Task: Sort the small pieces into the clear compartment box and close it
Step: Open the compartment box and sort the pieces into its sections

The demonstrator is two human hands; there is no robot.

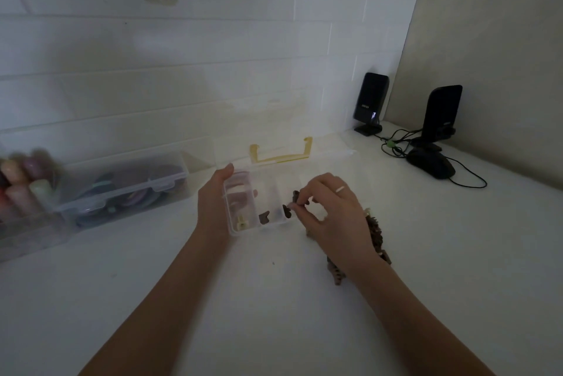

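Observation:
The clear compartment box (275,224) lies open on the white table, its lid (329,147) with a yellow handle (280,151) standing up behind it. My left hand (214,202) grips the box's left side, thumb over the far corner. My right hand (330,211) hovers at the box's right edge and pinches a small brown clip (295,196) over the right compartment. Inside the box lie a cream piece (241,221), a brown piece (263,217) and another brown piece (286,211). A pile of brown clips (375,234) lies on the table under my right wrist.
A larger clear lidded container (128,189) with coloured rolls stands at the left, beside blurred pastel bottles (21,180). Two black speakers (370,103) (443,112), a black mouse (431,164) and cables sit at the back right by the wall corner.

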